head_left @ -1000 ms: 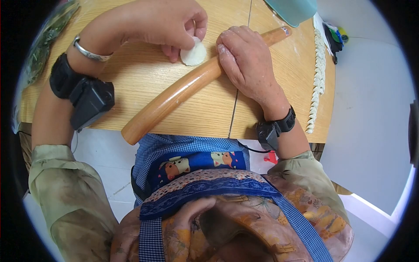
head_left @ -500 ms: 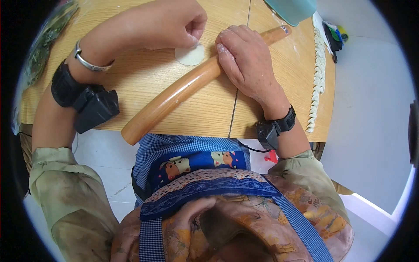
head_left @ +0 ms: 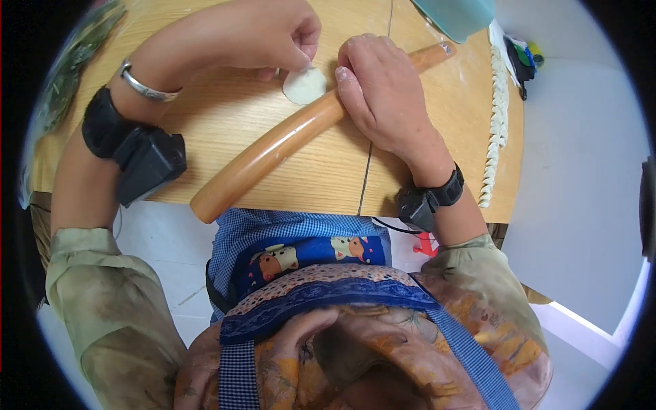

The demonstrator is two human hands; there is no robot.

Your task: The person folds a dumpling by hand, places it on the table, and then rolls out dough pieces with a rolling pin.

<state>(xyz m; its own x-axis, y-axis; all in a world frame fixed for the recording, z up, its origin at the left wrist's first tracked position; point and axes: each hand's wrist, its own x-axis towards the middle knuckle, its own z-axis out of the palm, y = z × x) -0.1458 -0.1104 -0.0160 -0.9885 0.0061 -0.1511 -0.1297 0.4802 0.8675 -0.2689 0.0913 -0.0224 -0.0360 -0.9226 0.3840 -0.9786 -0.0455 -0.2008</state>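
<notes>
A small round dough wrapper lies on the wooden table. At its far edge, my left hand pinches it between thumb and fingers, the fingertips partly hidden. My right hand is wrapped over a long wooden rolling pin, gripping it toward its far end. The pin lies slanted, its thick near end reaching past the table's front edge, and its side runs close beside the wrapper.
Along the right side of the table runs a row of stacked dough pieces. A teal container stands at the back right. At the far left is a clear bag of greens.
The dough wrapper has shifted slightly right and turned under my left hand, whose fingers have spread a little at its edge. My right hand and the rolling pin have barely moved.
</notes>
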